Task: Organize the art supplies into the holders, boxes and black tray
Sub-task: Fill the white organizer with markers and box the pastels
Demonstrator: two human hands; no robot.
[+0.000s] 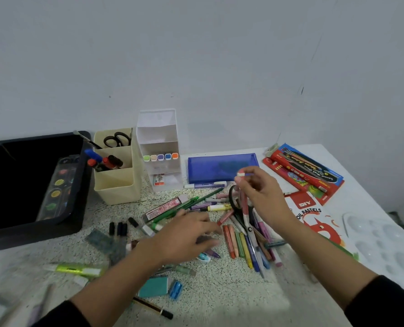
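Speckled table, scattered multicoloured crayons

A craft desk against a white wall: black tray sits just left of the cream holder, oil pastels box well to its right.

Left hand motion-blurred, items beneath hidden. Black tray cut off at left edge; white palette at right edge.
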